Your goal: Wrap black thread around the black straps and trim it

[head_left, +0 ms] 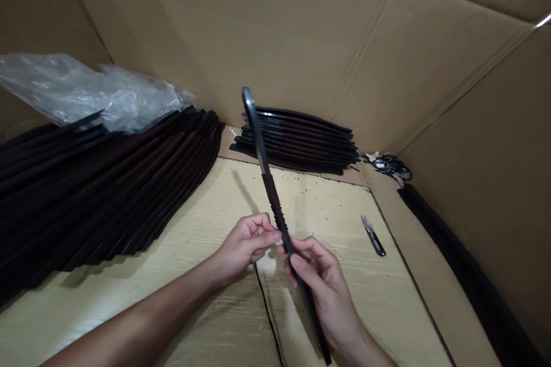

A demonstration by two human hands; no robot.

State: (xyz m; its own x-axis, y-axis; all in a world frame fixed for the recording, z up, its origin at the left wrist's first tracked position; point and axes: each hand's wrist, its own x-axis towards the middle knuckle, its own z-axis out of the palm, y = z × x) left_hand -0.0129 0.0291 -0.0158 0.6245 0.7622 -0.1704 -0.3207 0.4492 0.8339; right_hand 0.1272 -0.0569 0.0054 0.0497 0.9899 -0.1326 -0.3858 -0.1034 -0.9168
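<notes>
I hold a long thin black strip (263, 160) tilted upward over a pale wooden board (193, 229). Its upper part is bare and shiny with a rounded tip; its lower part is covered in a dark gathered sleeve. My left hand (245, 243) pinches the strip at the sleeve's lower end. My right hand (322, 287) is wrapped round the strip just below, with the strip's end running past my wrist. A thin black cord (267, 309) hangs down from between my hands.
A large pile of dark strips (94, 195) lies at the left under crumpled clear plastic (86, 89). A smaller stack (301, 140) sits at the back. Small thread snips (372, 235) lie on the board at right. Cardboard walls (301, 28) surround everything; a dark bundle (465, 281) runs along the right wall.
</notes>
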